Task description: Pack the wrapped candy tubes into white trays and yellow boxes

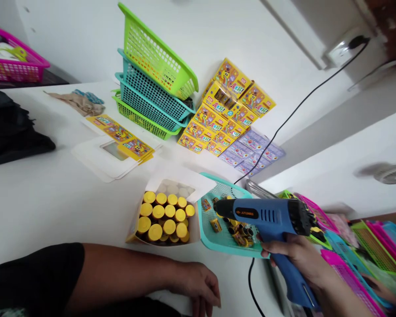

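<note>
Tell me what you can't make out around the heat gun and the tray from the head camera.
Head view:
The small pieces in the teal tray: partly hidden by the blue heat gun, and too small to identify.
The right hand: its fingers are partly hidden by the gun's grip, and the forearm is cut off by the bottom edge.
The stacked baskets at lower right: blurred and cut off by the right edge.
</note>
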Demonstrator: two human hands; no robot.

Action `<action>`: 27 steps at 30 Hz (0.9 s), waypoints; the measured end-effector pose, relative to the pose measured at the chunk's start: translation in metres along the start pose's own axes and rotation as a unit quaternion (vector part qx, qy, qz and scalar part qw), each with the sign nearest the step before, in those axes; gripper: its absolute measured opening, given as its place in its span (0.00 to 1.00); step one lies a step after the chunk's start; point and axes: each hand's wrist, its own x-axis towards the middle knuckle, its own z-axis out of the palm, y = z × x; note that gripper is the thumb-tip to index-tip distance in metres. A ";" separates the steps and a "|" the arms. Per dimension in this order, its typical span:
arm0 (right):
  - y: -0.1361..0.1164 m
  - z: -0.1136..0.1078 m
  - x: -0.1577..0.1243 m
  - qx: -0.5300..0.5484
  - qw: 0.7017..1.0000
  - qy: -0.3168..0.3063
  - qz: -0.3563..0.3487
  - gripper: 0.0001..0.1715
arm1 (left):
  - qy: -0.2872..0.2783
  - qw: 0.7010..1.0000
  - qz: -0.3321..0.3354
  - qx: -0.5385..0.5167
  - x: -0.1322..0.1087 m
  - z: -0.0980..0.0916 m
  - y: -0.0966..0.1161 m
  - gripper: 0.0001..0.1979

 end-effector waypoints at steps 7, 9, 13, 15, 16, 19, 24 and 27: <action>0.011 0.001 0.005 -0.027 1.000 0.003 -0.006 0.10 | 0.002 1.000 -0.011 -0.005 -0.001 0.000 0.003 0.29; 0.012 0.002 0.005 -0.023 1.000 0.004 -0.006 0.10 | 0.012 1.000 -0.019 -0.005 -0.002 0.001 0.005 0.30; 0.009 0.004 0.000 -0.007 0.999 0.025 -0.027 0.08 | 0.005 1.000 -0.008 -0.010 -0.005 0.002 0.007 0.29; 0.006 0.006 -0.003 -0.002 0.998 0.047 -0.039 0.07 | -0.004 1.000 0.007 -0.010 -0.006 0.003 0.007 0.28; 0.005 0.006 -0.004 -0.001 0.998 0.053 -0.041 0.07 | -0.005 1.000 0.010 -0.010 -0.006 0.003 0.006 0.28; 0.007 0.005 -0.005 0.001 0.999 0.039 -0.035 0.08 | 0.006 1.000 -0.001 -0.010 -0.005 0.002 0.005 0.28; 0.011 0.004 0.000 -0.013 0.999 0.025 -0.031 0.11 | 0.002 1.000 -0.013 -0.011 -0.005 0.000 0.005 0.28; 0.004 0.007 -0.005 -0.020 0.993 0.085 -0.080 0.11 | 0.000 1.000 -0.018 -0.009 -0.004 -0.002 0.004 0.28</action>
